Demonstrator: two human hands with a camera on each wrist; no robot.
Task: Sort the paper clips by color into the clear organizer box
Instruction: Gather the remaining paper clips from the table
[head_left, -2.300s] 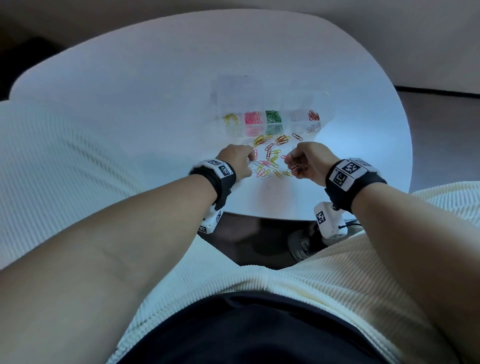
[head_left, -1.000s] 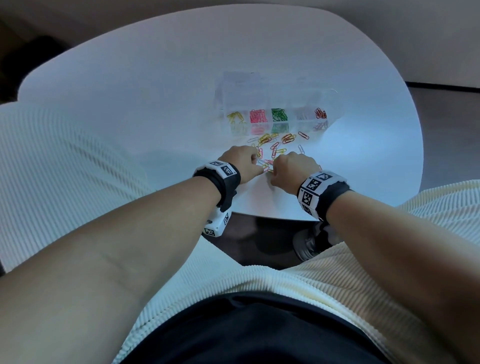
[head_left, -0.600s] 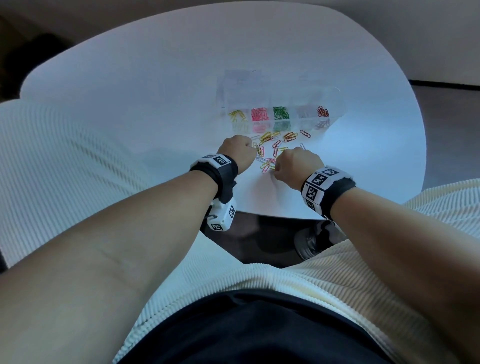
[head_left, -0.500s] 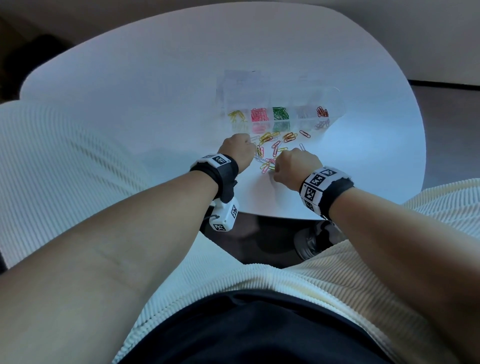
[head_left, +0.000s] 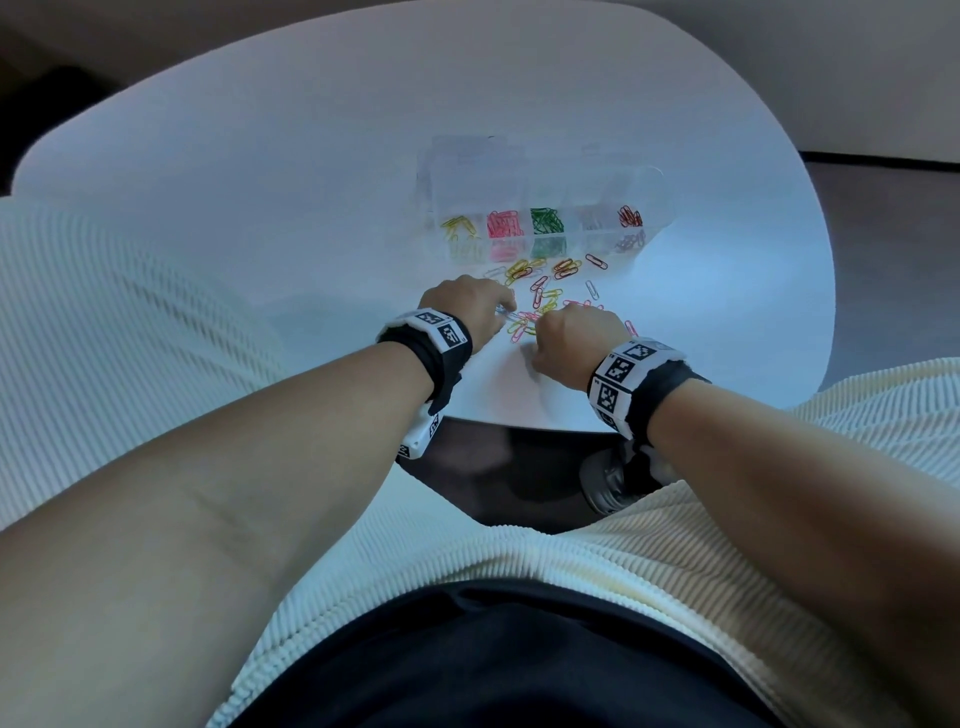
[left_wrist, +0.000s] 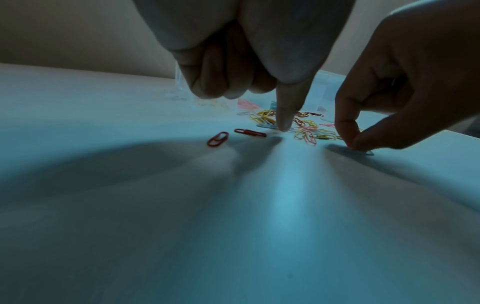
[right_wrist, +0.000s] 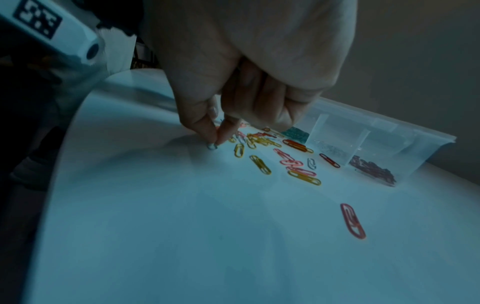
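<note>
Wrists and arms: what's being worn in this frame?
Both forearms are bare, no sleeves. The left wrist and right wrist each carry a black strap topped with a white band printed with black square fiducial markers. A white camera module with similar markers hangs under the left strap.

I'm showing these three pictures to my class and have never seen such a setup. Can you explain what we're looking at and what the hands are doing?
No machine: a person wears one camera on the head and one on each wrist. The head view looks down at a white table with a clear organizer box holding sorted clips, and loose paper clips in front. The left wrist view shows the left hand pointing one finger down onto the pile. The right wrist view shows the right hand pinching a pale clip on the table.
</note>
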